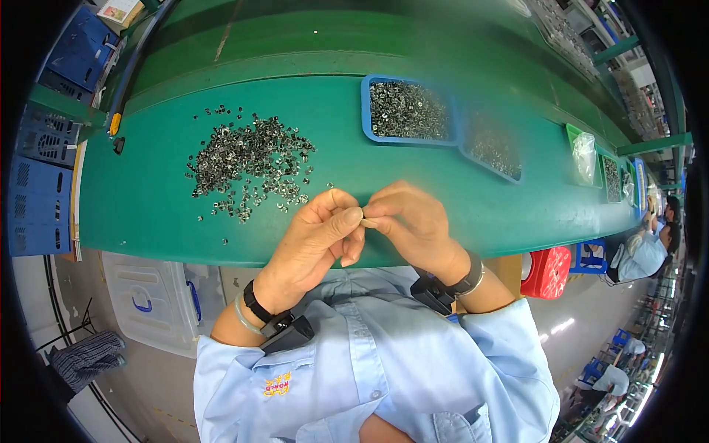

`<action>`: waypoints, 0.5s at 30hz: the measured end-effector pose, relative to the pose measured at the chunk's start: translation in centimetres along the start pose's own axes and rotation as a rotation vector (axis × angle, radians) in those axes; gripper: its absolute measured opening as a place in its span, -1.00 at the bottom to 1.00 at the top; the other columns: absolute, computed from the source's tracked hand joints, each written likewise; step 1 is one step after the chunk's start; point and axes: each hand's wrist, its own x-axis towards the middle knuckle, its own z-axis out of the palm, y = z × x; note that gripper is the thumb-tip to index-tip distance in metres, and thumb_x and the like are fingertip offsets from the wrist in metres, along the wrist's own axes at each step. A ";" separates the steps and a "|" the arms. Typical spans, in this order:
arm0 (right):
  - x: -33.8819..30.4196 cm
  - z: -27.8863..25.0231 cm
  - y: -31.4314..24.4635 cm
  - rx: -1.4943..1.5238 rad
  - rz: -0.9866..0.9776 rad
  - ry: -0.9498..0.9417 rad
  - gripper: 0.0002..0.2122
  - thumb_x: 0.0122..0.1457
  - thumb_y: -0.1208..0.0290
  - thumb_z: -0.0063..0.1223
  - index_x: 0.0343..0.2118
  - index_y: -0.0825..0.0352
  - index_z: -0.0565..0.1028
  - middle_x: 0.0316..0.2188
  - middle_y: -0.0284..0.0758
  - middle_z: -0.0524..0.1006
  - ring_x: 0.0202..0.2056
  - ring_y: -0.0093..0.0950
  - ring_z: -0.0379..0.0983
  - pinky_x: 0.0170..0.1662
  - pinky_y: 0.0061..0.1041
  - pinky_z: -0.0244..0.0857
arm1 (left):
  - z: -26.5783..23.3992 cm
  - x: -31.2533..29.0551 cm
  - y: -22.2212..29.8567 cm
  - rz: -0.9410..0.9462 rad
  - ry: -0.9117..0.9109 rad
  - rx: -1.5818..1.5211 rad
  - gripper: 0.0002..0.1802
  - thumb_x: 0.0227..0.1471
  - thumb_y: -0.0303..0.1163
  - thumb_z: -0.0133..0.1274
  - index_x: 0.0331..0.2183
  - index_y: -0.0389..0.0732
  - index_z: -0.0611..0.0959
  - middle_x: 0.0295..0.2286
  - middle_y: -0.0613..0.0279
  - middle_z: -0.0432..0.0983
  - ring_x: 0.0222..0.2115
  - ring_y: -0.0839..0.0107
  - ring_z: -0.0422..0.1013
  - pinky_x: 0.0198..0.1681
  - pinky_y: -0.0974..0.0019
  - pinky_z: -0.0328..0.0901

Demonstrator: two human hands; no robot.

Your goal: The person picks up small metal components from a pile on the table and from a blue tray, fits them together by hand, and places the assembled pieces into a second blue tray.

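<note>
Pinching one small metal part [367, 221] between both hands, left hand [319, 238], right hand [413, 225], green workbench [148, 207], factory aisle beyond.

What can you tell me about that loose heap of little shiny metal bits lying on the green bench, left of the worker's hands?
The loose heap of small silvery metal parts lies straight on the green work surface, not in any tray. The pieces look like tiny bent or stamped bits, glinting grey and dark, too small to make out singly. They are densest in the middle and thin out to scattered strays at the edges, some toward the left hand. No hand touches the heap.
</note>
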 end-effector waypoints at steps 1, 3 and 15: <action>0.0 0.0 0.2 0.017 0.007 -0.001 -0.89 -0.03 0.54 0.19 -0.42 0.29 0.49 -0.47 -0.35 0.51 -0.42 -0.44 0.45 -0.39 -0.52 0.32 | -0.1 0.0 0.1 -0.010 -0.007 0.001 -0.79 0.13 -0.25 -0.01 -0.37 -0.19 0.45 -0.55 0.30 0.43 -0.63 0.51 0.33 -0.62 0.45 0.16; 0.0 0.1 0.4 0.051 0.020 -0.002 -0.87 -0.02 0.54 0.18 -0.38 0.27 0.49 -0.47 -0.36 0.50 -0.42 -0.45 0.46 -0.40 -0.52 0.34 | 0.0 0.0 0.1 -0.020 -0.015 0.003 -0.78 0.13 -0.25 -0.01 -0.37 -0.20 0.45 -0.55 0.28 0.44 -0.62 0.52 0.32 -0.61 0.46 0.18; -0.2 -0.2 0.7 0.149 0.069 -0.001 -0.88 -0.01 0.55 0.18 -0.39 0.28 0.49 -0.47 -0.38 0.51 -0.41 -0.48 0.45 -0.37 -0.53 0.34 | 0.6 0.2 0.1 -0.036 0.002 0.013 -0.73 0.16 -0.16 -0.08 -0.37 -0.19 0.41 -0.61 0.27 0.39 -0.66 0.47 0.31 -0.63 0.40 0.15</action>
